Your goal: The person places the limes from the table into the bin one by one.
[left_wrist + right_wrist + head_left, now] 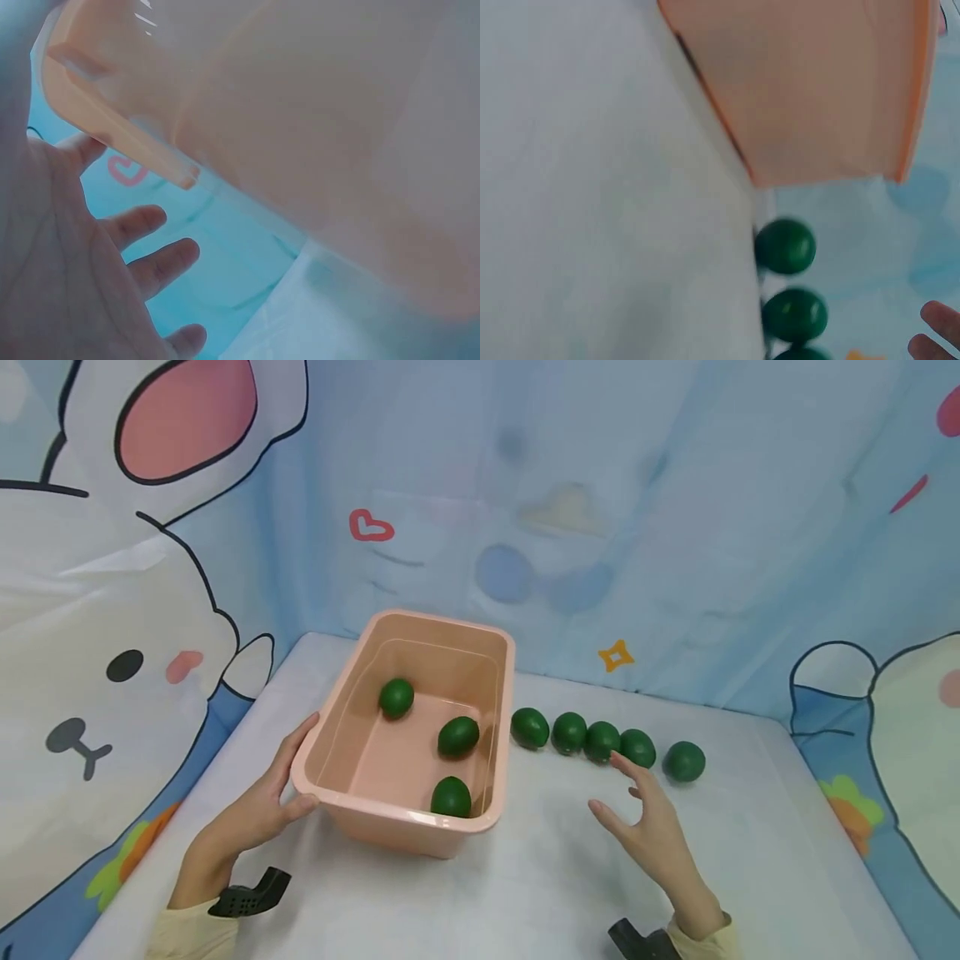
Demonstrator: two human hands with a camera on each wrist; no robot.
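Note:
A pink plastic tub (pixel 341 743) stands on the white table with three green egg-shaped fruits inside: one at the back (pixel 396 697), one in the middle (pixel 458 736), one at the front wall (pixel 451 797). My left hand (pixel 288 772) cups the tub's near left corner, thumb against the front wall, fingers along the side. In the left wrist view the fingers (pixel 154 262) lie loosely spread under the tub's rim (pixel 120 127). My right hand (pixel 626 793) hovers empty with fingers spread, just in front of a row of several green fruits (pixel 602 741).
The row runs from beside the tub (pixel 529 727) to the far right fruit (pixel 683 761). The right wrist view shows the tub wall (pixel 817 90) and two of these fruits (pixel 784 245). A cartoon backdrop (pixel 525 510) closes the back and sides. Bare white table (pixel 525 885) lies in front.

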